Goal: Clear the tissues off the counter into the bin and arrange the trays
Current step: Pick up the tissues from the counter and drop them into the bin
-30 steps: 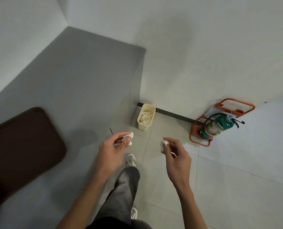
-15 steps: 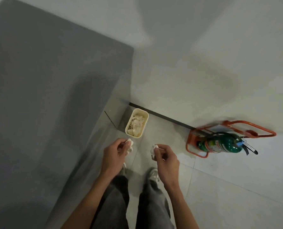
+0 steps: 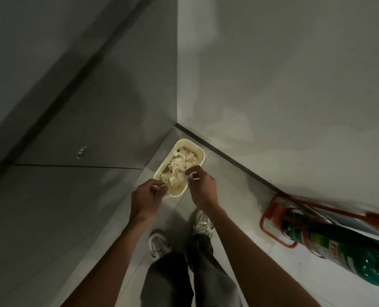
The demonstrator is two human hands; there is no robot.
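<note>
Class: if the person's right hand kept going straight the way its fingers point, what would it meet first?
The right hand, pinching a tissue, points forward and down over the cream bin. It would probably first meet the heap of crumpled tissues inside; its height above them is unclear.

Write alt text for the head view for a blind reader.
Over a cream bin of tissues in a floor corner, the left hand and right hand each pinch a tissue. A green extinguisher sits at right.
</note>
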